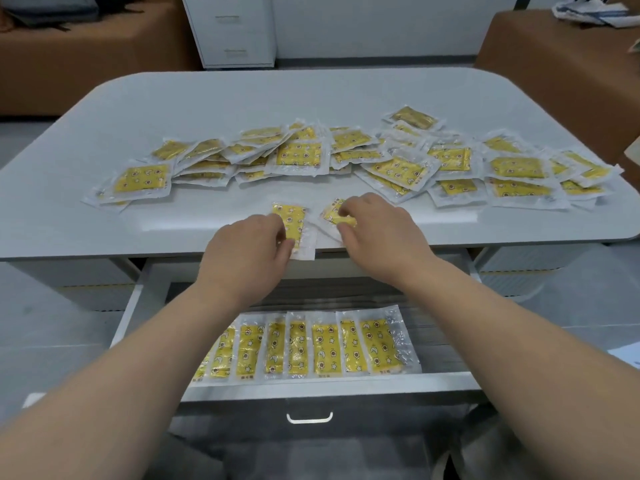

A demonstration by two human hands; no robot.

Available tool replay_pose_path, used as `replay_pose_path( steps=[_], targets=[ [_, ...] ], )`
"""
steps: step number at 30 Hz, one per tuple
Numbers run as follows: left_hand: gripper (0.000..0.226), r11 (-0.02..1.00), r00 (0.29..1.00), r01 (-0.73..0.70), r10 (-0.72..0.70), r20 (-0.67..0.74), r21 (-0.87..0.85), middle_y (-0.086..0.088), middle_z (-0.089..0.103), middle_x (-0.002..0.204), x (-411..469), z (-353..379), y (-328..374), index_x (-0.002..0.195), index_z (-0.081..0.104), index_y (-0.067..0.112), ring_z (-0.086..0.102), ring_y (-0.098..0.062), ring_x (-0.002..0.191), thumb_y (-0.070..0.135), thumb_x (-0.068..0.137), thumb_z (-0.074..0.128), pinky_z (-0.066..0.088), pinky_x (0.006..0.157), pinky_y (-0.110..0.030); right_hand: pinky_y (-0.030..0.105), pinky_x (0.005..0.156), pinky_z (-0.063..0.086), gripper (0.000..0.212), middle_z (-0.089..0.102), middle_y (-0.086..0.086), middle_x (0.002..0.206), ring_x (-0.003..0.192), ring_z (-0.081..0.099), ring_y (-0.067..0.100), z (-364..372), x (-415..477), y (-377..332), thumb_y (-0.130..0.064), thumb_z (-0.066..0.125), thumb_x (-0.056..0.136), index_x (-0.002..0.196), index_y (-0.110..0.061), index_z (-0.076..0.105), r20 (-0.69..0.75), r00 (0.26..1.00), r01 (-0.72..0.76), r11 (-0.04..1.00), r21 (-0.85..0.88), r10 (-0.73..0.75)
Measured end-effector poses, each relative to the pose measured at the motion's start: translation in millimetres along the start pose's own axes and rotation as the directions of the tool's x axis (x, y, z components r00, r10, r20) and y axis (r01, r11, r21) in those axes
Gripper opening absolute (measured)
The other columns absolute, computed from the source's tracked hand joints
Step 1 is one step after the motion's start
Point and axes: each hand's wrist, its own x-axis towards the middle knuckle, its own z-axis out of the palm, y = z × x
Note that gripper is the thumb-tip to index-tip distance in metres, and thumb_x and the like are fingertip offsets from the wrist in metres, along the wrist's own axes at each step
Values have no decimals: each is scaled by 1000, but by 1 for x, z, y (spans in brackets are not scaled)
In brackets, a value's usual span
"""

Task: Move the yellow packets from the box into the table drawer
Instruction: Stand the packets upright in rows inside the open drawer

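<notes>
**A:** What am I holding?

**B:** Your left grip [249, 247] pinches a packet [291, 220] that overhangs the near edge of the desk [242, 98], likely so it lifts easily. Your right grip [377, 233] is curled on a second packet [337, 216] just beside it.

**A:** And the rest?

**B:** A pile [301, 155] is spread across the desk beyond your grips. A row [311, 344] lines the front of the open drawer [138, 306] below. There's no box in view.

**A:** Any room?

**B:** Plenty behind the row. I'd come straight down, clear of the desk lip.
</notes>
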Motion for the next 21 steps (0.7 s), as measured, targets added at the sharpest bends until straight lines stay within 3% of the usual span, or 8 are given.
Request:
replay_pose_path(
  steps=[4, 7, 11, 15, 18, 21],
  targets=[
    [45, 995, 994, 103, -103, -31, 9, -7, 61, 123, 10, 9, 1, 129, 53, 15, 57, -28, 110, 49, 101, 44, 47, 88, -40, 45, 103, 37, 47, 47, 10, 143, 131, 44, 31, 3, 10, 7, -38, 45, 104, 145, -15, 42, 38, 981, -188, 982, -12, 188],
    [52, 985, 987, 156, -158, 24, 70, -8, 60, 128, 16, 13, 2, 134, 49, 15, 55, -31, 115, 54, 99, 46, 45, 88, -42, 46, 103, 36, 58, 50, 9, 143, 133, 42, 32, 8, 14, 8, -47, 48, 101, 148, -15, 37, 99, 966, -236, 971, -23, 238],
    [53, 980, 981, 195, -193, 31, -45, -7, 63, 123, 21, 13, 5, 135, 48, 16, 56, -31, 113, 49, 95, 57, 45, 86, -41, 47, 105, 35, 64, 48, 10, 144, 134, 40, 33, 12, 16, 5, -48, 51, 99, 152, -19, 31, 75, 963, -257, 966, -35, 259],
    [64, 940, 972, 230, -236, 8, -253, -7, 59, 128, 24, 13, 6, 140, 44, 18, 54, -29, 119, 39, 87, 73, 47, 94, -43, 48, 108, 33, 80, 39, 12, 146, 135, 38, 33, 10, 17, 2, -50, 65, 90, 153, -20, 27, 67, 944, -327, 943, 61, 323],
    [75, 892, 965, 246, -263, 7, -380, -6, 53, 134, 25, 14, 6, 143, 41, 20, 53, -26, 122, 32, 81, 81, 47, 96, -40, 39, 100, 43, 84, 35, 10, 143, 121, 51, 28, 5, 16, 3, -39, 75, 84, 152, -21, 29, 100, 932, -363, 901, 238, 349],
    [85, 846, 960, 245, -281, -7, -473, -4, 48, 136, 24, 12, 7, 146, 36, 23, 53, -21, 118, 24, 76, 85, 44, 86, -31, 22, 76, 42, 80, 38, 6, 143, 92, 51, 14, -2, 14, 6, -25, 79, 82, 150, -24, 37, 122, 928, -371, 864, 341, 351]
  ],
)
